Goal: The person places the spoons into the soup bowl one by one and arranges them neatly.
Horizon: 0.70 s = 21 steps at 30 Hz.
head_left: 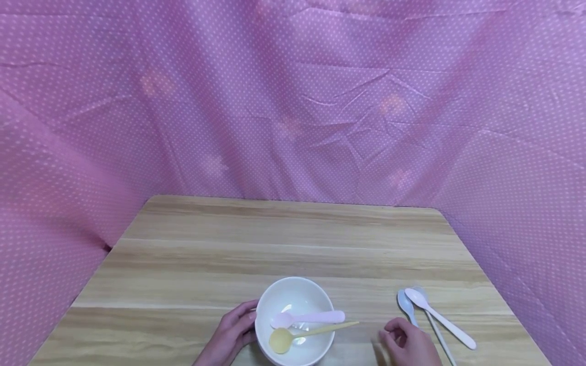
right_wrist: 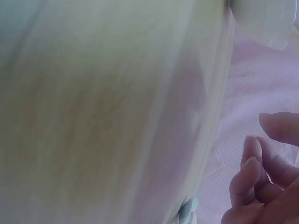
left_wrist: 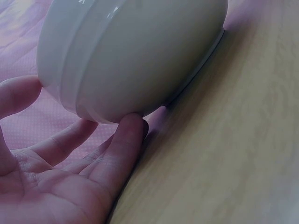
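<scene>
A white bowl (head_left: 294, 292) stands near the table's front edge. Inside it lean a pink spoon (head_left: 318, 317) and a yellow spoon (head_left: 281, 340), their handles reaching past the right rim. My left hand (head_left: 232, 330) touches the bowl's left side; in the left wrist view, its fairly straight fingers (left_wrist: 124, 149) rest against the outer wall. Loosely curled and holding nothing, my right hand (head_left: 407, 343) is over the table between the bowl and a group of spoons. That group has a blue spoon (head_left: 405, 305), a pale pinkish-white spoon (head_left: 450, 325) and a pale green handle (head_left: 440, 338) crossing under it.
The wood-grain table (head_left: 274, 244) has rounded far corners. Pink dotted cloth (head_left: 293, 112) hangs behind it and along both sides. In the right wrist view, part of the bowl (right_wrist: 266, 21) shows at the top right.
</scene>
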Tool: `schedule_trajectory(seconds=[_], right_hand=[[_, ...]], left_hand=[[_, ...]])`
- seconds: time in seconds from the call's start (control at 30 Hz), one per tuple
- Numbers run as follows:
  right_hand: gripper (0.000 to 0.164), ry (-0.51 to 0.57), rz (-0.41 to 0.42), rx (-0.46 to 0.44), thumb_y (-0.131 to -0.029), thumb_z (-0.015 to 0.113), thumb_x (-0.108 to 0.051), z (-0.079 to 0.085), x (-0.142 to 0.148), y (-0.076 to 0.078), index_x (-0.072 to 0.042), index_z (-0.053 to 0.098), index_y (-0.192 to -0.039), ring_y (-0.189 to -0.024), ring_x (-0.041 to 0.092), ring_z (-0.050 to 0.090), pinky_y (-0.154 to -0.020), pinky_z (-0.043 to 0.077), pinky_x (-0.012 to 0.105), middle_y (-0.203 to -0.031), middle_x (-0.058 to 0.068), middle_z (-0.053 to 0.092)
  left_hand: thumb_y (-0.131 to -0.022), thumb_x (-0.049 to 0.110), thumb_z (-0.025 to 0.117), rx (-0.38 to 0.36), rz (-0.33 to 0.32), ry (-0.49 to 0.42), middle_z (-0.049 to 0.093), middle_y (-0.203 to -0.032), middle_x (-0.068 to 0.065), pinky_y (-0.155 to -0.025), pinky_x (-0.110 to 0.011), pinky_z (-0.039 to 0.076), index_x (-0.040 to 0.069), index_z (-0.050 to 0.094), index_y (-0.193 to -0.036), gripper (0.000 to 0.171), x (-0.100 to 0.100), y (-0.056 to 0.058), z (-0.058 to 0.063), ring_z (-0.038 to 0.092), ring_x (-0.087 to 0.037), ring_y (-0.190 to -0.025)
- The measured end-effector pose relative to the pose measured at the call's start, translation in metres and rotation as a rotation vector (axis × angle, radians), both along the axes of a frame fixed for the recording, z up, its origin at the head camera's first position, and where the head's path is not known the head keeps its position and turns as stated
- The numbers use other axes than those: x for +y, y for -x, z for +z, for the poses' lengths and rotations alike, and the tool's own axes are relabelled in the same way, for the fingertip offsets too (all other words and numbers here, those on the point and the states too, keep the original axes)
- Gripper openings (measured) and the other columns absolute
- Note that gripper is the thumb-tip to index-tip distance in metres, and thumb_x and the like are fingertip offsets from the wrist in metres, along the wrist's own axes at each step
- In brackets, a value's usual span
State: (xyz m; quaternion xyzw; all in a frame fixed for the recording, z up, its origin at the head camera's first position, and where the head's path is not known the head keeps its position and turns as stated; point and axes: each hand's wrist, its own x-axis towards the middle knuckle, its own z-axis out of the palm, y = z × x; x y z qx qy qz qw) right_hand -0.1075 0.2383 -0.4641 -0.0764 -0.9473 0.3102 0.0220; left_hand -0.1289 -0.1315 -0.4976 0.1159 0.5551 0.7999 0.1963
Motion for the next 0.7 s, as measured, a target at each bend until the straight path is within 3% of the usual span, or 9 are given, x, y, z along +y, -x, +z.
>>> schedule_trajectory(seconds=[0.2, 0.7], right_hand=[[0.012, -0.005, 0.001, 0.033, -0.075, 0.073, -0.022, -0.001, 0.007, -0.003, -0.018, 0.062, -0.077, -0.055, -0.002, 0.043, -0.053, 0.037, 0.017, -0.062, -0.011, 0.053], [0.014, -0.1, -0.082, -0.079, -0.079, 0.068, -0.026, 0.0, 0.038, -0.004, -0.014, 0.064, -0.084, -0.058, 0.0, 0.052, -0.054, 0.038, 0.02, -0.07, -0.008, 0.063]], left_hand=[[-0.099, 0.014, 0.038, -0.003, -0.007, -0.003, 0.059, -0.117, -0.005, -0.093, -0.034, 0.049, -0.016, 0.02, -0.136, 0.051, 0.0, 0.001, 0.0, 0.059, -0.016, -0.108], [-0.098, 0.017, 0.04, -0.028, 0.004, 0.031, 0.06, -0.116, -0.004, -0.092, -0.032, 0.05, -0.015, 0.021, -0.136, 0.053, -0.001, 0.002, 0.002, 0.059, -0.014, -0.106]])
